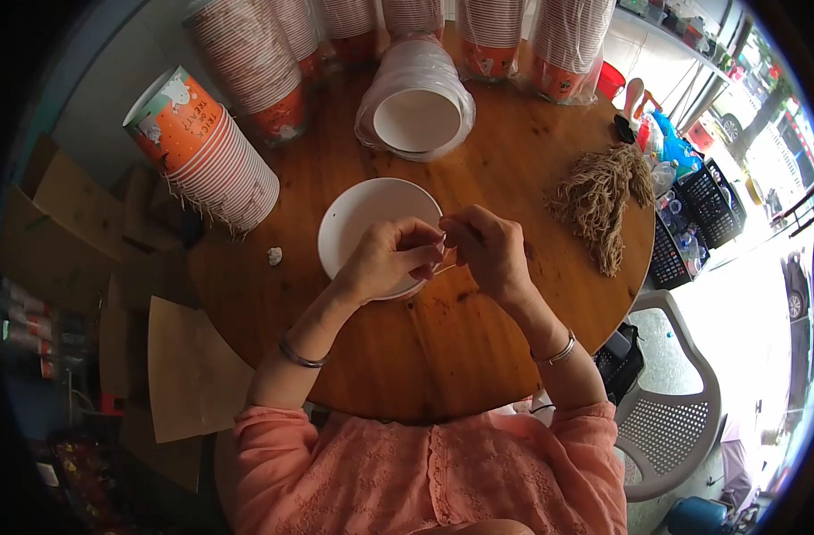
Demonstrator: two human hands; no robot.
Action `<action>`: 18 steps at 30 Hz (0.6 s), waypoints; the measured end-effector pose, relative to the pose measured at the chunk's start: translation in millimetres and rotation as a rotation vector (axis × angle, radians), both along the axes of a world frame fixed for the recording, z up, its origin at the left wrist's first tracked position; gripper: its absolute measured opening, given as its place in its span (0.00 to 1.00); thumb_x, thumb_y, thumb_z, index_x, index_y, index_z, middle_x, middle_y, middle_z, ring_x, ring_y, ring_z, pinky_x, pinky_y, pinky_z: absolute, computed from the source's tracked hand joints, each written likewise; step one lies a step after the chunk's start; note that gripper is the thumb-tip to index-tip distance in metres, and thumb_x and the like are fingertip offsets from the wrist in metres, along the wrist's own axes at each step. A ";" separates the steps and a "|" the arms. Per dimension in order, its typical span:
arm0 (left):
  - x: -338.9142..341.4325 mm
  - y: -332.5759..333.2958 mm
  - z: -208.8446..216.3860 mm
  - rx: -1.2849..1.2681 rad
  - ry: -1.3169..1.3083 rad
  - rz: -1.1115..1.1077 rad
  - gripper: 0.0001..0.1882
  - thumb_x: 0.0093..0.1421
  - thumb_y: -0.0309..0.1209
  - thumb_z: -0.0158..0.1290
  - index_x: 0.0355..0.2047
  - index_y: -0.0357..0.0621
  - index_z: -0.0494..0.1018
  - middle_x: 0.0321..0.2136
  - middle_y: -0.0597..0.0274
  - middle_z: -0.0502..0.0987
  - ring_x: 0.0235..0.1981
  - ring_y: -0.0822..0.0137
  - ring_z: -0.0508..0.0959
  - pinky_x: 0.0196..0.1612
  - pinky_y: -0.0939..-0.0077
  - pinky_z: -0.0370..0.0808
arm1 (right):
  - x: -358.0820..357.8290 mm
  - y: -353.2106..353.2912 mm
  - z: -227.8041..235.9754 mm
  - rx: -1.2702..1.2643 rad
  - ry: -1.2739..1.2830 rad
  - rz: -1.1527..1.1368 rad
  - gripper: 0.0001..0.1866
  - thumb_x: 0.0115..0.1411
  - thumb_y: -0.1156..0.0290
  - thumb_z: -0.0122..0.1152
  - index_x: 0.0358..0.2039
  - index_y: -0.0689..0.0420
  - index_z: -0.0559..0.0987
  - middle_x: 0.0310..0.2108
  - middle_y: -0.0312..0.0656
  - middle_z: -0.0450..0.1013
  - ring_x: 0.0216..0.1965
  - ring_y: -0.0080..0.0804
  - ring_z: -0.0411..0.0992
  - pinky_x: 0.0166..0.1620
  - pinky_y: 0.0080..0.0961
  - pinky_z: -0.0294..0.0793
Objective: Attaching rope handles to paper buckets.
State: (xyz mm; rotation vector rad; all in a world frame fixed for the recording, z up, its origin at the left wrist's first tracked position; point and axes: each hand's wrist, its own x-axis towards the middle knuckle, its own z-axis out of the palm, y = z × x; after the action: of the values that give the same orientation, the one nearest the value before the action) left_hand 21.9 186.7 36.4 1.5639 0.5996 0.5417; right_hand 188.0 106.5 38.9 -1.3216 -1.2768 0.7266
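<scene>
Over a white round paper bucket, both my hands meet near its right rim. My left hand is closed in a pinch, its fingertips almost touching those of the other hand. My right hand is closed as well, thumb and fingers together. Between the fingertips runs a thin pale string, a short piece of it showing below the right fingers. Its ends are hidden by my fingers. A bundle of brown twine lies on the table to the right.
On the round wooden table, a leaning stack of orange buckets stands left, near a small white lump. Plastic-wrapped bucket stacks line the back; one wrapped stack lies mouth toward me. A grey plastic chair stands right.
</scene>
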 end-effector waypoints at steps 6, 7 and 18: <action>-3.6 0.8 -0.9 -0.047 -0.037 -0.037 0.04 0.61 0.24 0.53 0.33 0.35 0.74 0.22 0.67 0.76 0.22 0.80 0.73 0.27 0.85 0.71 | 9.4 1.3 -1.0 0.142 -0.251 -0.141 0.08 0.59 0.70 0.63 0.27 0.60 0.77 0.21 0.43 0.76 0.19 0.25 0.74 0.23 0.23 0.72; -4.2 1.0 -0.3 -0.054 -0.040 -0.048 0.04 0.62 0.25 0.53 0.32 0.35 0.74 0.21 0.67 0.75 0.22 0.80 0.73 0.27 0.85 0.71 | 11.1 2.8 -1.0 0.128 -0.244 -0.157 0.09 0.60 0.69 0.62 0.26 0.60 0.76 0.20 0.42 0.75 0.19 0.24 0.74 0.23 0.23 0.71; -2.7 3.2 -1.9 -0.099 -0.108 -0.013 0.06 0.65 0.27 0.49 0.34 0.37 0.71 0.24 0.65 0.76 0.22 0.79 0.74 0.26 0.85 0.73 | 6.5 -10.7 -46.7 -0.330 0.301 0.131 0.20 0.69 0.56 0.46 0.46 0.62 0.70 0.37 0.41 0.74 0.23 0.22 0.73 0.23 0.19 0.73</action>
State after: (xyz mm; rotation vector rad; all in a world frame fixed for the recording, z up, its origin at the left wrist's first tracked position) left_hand 19.2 189.8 34.5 1.4350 0.5267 0.5744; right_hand 194.5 95.9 -7.8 -1.3337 -1.0355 1.2216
